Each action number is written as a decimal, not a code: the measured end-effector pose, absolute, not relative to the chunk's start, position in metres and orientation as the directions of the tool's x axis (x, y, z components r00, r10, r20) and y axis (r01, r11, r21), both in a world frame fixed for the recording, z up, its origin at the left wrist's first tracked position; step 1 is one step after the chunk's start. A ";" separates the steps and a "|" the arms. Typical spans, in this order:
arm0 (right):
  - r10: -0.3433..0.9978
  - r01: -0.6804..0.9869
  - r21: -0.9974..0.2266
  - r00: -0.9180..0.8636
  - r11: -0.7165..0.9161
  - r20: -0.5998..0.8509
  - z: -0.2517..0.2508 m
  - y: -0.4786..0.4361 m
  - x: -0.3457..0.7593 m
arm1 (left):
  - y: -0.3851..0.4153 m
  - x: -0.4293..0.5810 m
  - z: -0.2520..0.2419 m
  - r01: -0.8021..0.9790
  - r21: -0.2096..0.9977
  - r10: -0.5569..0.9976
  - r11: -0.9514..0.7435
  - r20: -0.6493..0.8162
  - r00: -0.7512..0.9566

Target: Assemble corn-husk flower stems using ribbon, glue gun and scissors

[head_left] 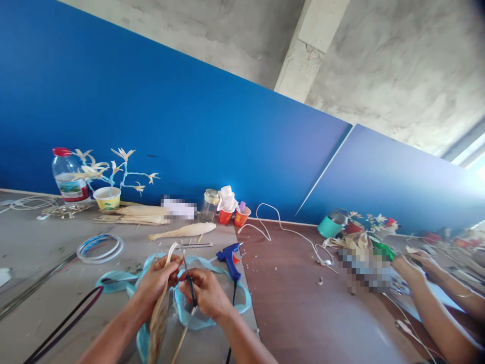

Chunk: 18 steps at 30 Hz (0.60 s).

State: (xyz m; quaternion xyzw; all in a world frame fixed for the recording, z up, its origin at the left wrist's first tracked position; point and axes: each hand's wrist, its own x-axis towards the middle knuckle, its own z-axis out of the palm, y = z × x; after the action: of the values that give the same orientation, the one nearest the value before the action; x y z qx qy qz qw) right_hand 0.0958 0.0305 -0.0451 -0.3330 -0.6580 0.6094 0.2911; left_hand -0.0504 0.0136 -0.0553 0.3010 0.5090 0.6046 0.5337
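Note:
My left hand (pixel 157 280) is closed on a long pale dried husk strip (pixel 159 316) that hangs down toward me. My right hand (pixel 204 292) is closed on a thin dark tool (pixel 187 275), its tip pointing up next to the strip's top end. A thin wooden stick (pixel 181 341) runs down below the right hand. Both hands hover over a light blue ribbon (pixel 113 283) looped on the grey table (pixel 49 283). A blue glue gun (pixel 229 258) lies just right of my right hand.
A water bottle (pixel 68 179), a yellow bowl (pixel 107 197) with a blue twig of pale flowers, husks (pixel 184 231), a glass jar (pixel 209 205) and red cups (pixel 233 215) line the blue wall. Wire rings (pixel 99 247) lie left. Another person's arms (pixel 428 298) work at the right, on the brown table.

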 end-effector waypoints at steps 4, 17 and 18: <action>0.793 0.046 -0.998 -0.610 0.045 0.008 -0.045 0.029 0.094 | 0.013 -0.050 -0.053 -0.341 0.936 0.947 0.091 -0.187 -0.261; 0.787 -0.002 -1.000 -0.617 -0.027 -0.020 -0.034 0.026 0.093 | 0.012 -0.049 -0.051 -0.346 0.934 0.942 0.089 -0.191 -0.274; 0.786 -0.002 -1.000 -0.618 -0.028 -0.021 -0.034 0.026 0.093 | 0.012 -0.049 -0.051 -0.349 0.933 0.943 0.087 -0.190 -0.273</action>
State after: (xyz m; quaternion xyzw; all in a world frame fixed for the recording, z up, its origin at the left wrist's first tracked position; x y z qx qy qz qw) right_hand 0.0934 0.0260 -0.0336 -0.3128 -0.6265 0.6452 0.3055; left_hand -0.0492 0.0122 -0.0513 0.2891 0.5136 0.6106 0.5289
